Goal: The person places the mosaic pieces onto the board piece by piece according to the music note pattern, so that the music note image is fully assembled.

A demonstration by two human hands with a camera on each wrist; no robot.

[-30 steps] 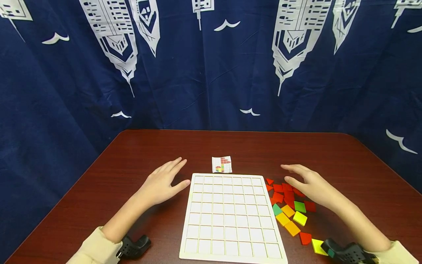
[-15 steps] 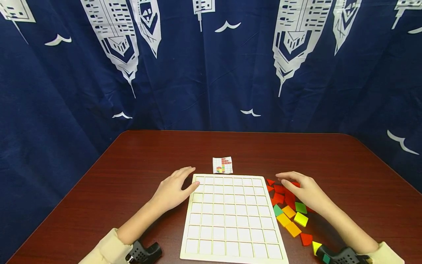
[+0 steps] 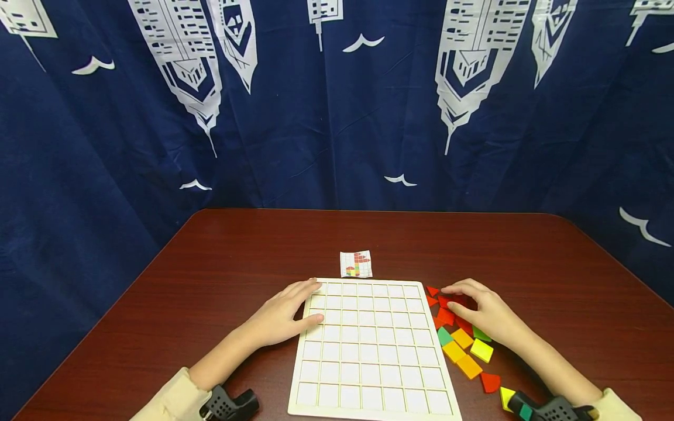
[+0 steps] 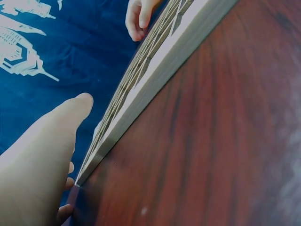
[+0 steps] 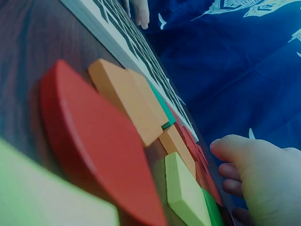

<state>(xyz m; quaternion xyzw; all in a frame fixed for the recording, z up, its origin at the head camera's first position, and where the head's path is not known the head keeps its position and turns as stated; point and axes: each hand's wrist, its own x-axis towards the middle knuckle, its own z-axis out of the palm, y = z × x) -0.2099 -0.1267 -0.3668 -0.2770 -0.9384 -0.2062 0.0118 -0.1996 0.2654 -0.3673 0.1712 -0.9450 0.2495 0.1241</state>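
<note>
Sitting on the table [image 3: 221, 257] are one white grid board [image 3: 368, 351], seven squares across and seven down, and one small pattern card [image 3: 356, 264]. Lying beside the board are two orange tiles [image 3: 462, 352], two yellow-green ones [image 3: 481, 350], one teal [image 3: 443, 336] and several red pieces [image 3: 445, 316], partly hidden.

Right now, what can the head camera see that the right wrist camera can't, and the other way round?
Only the head view shows the whole white grid board, the small pattern card beyond it, the left hand resting on the board's left edge, and the table.

Only the right wrist view shows the tiles edge-on, so their thickness is plain, as with the red curved tile.

Both show the right hand over the red tiles, the board's edge and the blue curtain.
</note>
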